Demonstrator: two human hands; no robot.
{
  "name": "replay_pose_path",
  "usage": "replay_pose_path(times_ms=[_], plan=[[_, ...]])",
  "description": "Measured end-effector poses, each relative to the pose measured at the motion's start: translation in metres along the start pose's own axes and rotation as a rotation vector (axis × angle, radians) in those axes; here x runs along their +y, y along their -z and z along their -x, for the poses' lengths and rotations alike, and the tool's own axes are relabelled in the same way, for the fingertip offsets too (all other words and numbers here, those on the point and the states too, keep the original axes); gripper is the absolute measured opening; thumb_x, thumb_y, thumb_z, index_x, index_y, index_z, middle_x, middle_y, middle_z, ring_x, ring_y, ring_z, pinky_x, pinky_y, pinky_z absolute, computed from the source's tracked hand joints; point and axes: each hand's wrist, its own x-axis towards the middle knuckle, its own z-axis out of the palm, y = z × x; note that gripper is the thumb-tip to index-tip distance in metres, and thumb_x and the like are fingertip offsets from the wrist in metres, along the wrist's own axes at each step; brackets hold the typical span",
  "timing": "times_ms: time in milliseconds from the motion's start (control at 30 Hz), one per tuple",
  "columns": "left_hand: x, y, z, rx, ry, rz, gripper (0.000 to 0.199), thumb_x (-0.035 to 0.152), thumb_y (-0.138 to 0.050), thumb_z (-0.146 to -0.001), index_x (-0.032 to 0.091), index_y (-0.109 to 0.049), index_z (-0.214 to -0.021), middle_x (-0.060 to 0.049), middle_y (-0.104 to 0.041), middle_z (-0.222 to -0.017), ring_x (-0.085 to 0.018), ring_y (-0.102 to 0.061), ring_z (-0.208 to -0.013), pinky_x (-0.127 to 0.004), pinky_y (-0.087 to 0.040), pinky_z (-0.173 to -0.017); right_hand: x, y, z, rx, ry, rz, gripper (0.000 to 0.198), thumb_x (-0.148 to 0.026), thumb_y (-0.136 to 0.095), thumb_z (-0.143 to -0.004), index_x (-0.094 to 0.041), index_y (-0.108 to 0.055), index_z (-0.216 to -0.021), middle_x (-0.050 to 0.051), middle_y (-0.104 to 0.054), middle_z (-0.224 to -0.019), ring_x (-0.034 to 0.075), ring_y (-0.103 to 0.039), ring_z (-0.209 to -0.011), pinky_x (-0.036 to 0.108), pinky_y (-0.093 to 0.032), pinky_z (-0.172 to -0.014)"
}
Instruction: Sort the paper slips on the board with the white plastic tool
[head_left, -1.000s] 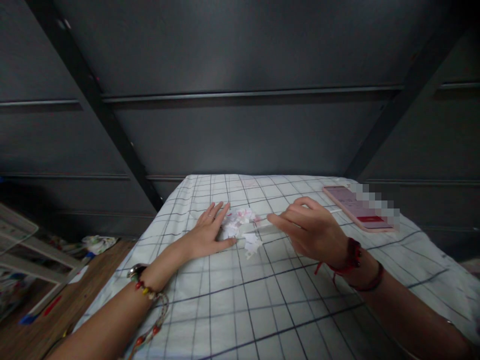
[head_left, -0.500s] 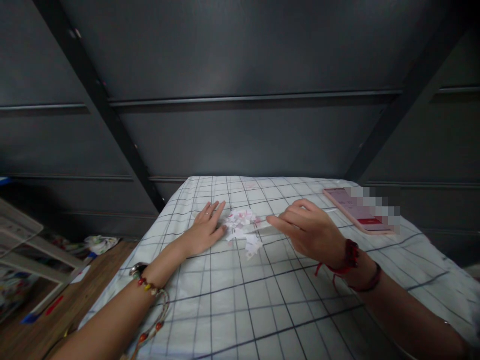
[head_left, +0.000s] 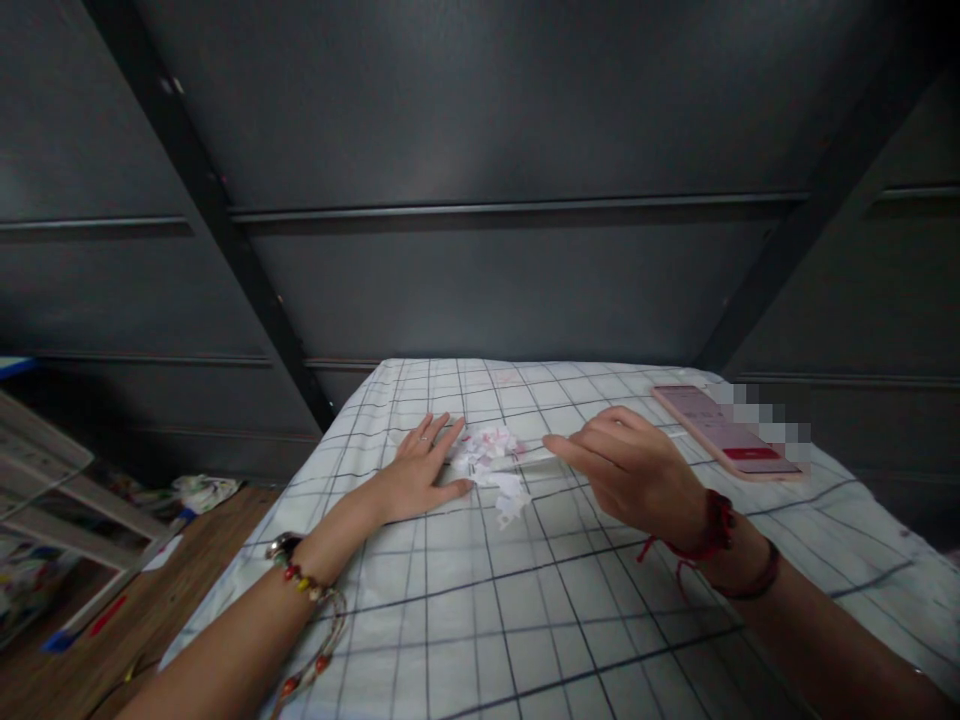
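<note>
A small heap of torn white paper scraps (head_left: 491,447), some with pink marks, lies on the white checked cloth (head_left: 450,640). My left hand (head_left: 420,475) rests flat at the heap's left side, fingers spread and thumb beside the scraps. A ring shows on one finger. To the right of the heap, my right hand (head_left: 626,465) is closed around a thin pale strip (head_left: 536,458). Its end reaches from my fingertips toward the scraps, and I cannot make out whether it is paper or a flat tool. One larger scrap (head_left: 511,497) lies nearer me.
A phone in a pink case (head_left: 724,435) lies on the cloth at the right, its screen lit. Dark panels (head_left: 480,290) stand behind the cloth. At the left are a pale rack (head_left: 82,520) and a wooden floor (head_left: 187,560) with scattered items.
My left thumb has moved away from the fingers, toward the near side of the scraps. The right hand keeps its grip on the strip. The whole view has shifted slightly.
</note>
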Motion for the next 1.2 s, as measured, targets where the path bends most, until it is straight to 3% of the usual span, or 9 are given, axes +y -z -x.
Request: replay_pose_path(times_ms=[167,333,533,700,867,1033,1200], plan=[[0.003,0.002,0.000,-0.022,0.007,-0.003,0.082,0.057,-0.046,-0.081,0.016,-0.008,-0.140,-0.014,-0.007,-0.146,-0.034,0.002,-0.131,-0.050,-0.012,-0.103,-0.004,-0.005,-0.001,-0.034,0.037,-0.028,0.028,-0.004,-0.032,-0.082,-0.013,-0.055,-0.095,-0.001,-0.054,-0.060,0.013,-0.041,-0.058,0.028,-0.035,-0.063],[0.006,0.004,0.000,-0.034,0.008,0.007,0.085,0.061,-0.044,-0.080,0.014,-0.009,-0.140,-0.015,-0.009,-0.145,-0.035,0.000,-0.130,-0.050,-0.012,-0.103,-0.004,-0.003,-0.002,-0.031,0.027,-0.038,0.031,-0.002,-0.030,-0.080,-0.014,-0.056,-0.091,-0.001,-0.052,-0.058,0.013,-0.041,-0.058,0.028,-0.035,-0.062],[0.002,0.000,0.000,0.029,-0.042,0.011,0.085,0.061,-0.047,-0.079,0.016,-0.010,-0.140,-0.015,-0.012,-0.145,-0.036,-0.002,-0.130,-0.051,-0.013,-0.102,-0.004,0.000,-0.002,-0.021,0.025,-0.024,0.031,0.000,-0.031,-0.079,-0.013,-0.056,-0.093,-0.001,-0.054,-0.060,0.012,-0.041,-0.058,0.028,-0.036,-0.062],[0.004,0.005,0.001,0.046,-0.090,0.026,0.066,0.053,-0.049,-0.083,0.022,-0.026,-0.136,-0.010,-0.011,-0.146,-0.035,-0.003,-0.130,-0.052,-0.015,-0.102,-0.006,-0.004,-0.002,-0.037,0.027,-0.038,0.029,-0.003,-0.032,-0.081,-0.013,-0.056,-0.093,-0.001,-0.054,-0.060,0.012,-0.041,-0.059,0.028,-0.035,-0.062],[0.010,0.011,0.001,0.064,-0.291,0.025,0.039,0.041,-0.050,-0.087,0.024,-0.049,-0.122,-0.005,-0.008,-0.146,-0.031,-0.002,-0.131,-0.047,-0.010,-0.105,-0.003,-0.003,-0.002,-0.019,0.011,-0.025,0.030,-0.002,-0.033,-0.078,-0.013,-0.056,-0.093,-0.001,-0.052,-0.058,0.013,-0.040,-0.058,0.028,-0.034,-0.063],[0.010,0.012,0.000,0.062,-0.348,0.014,0.032,0.039,-0.053,-0.086,0.024,-0.058,-0.114,-0.002,-0.010,-0.146,-0.032,-0.003,-0.131,-0.048,-0.009,-0.105,0.000,0.000,0.000,0.000,-0.021,-0.015,0.031,-0.001,-0.034,-0.074,-0.014,-0.057,-0.089,-0.001,-0.052,-0.058,0.013,-0.039,-0.058,0.027,-0.034,-0.061],[0.009,0.013,0.001,0.078,-0.324,0.001,0.038,0.043,-0.050,-0.087,0.025,-0.053,-0.120,-0.003,-0.007,-0.147,-0.031,-0.002,-0.131,-0.048,-0.011,-0.105,0.000,0.000,0.001,-0.013,-0.020,-0.013,0.031,-0.001,-0.034,-0.073,-0.013,-0.058,-0.088,0.000,-0.051,-0.057,0.014,-0.039,-0.058,0.028,-0.033,-0.061]])
